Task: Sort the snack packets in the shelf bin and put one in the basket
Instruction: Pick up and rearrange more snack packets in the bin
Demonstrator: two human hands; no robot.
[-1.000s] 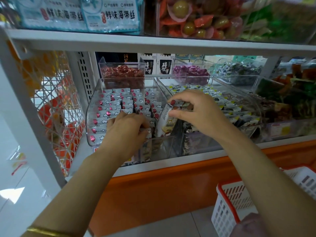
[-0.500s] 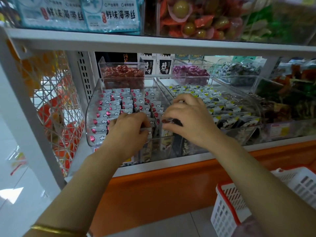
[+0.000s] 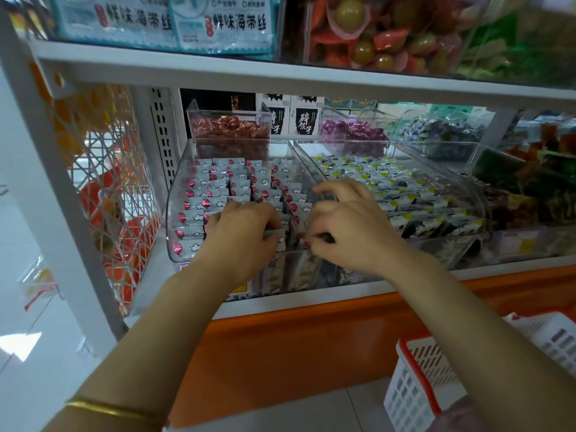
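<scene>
A clear shelf bin [image 3: 179, 194] holds several rows of small grey snack packets [image 3: 215, 187] printed with red lanterns and white clouds. My left hand [image 3: 241, 232] rests at the bin's front, fingers curled on the front packets. My right hand [image 3: 346, 226] is beside it at the front right of the same bin, fingertips pinching a packet down among the rows. A white basket [image 3: 411, 391] with a red rim stands low at the right, below the shelf; part of it is hidden by my right arm.
A second clear bin [image 3: 436, 198] of grey and yellow packets sits directly right. Bins of red [image 3: 230, 126], purple [image 3: 352, 132] and blue [image 3: 442, 129] candies stand behind. A white upper shelf [image 3: 280, 73] hangs overhead. A white wire side panel [image 3: 106, 182] closes the left.
My right hand, which held a packet lifted upright a second ago, has moved down and left into the bin's front. The left hand has hardly moved.
</scene>
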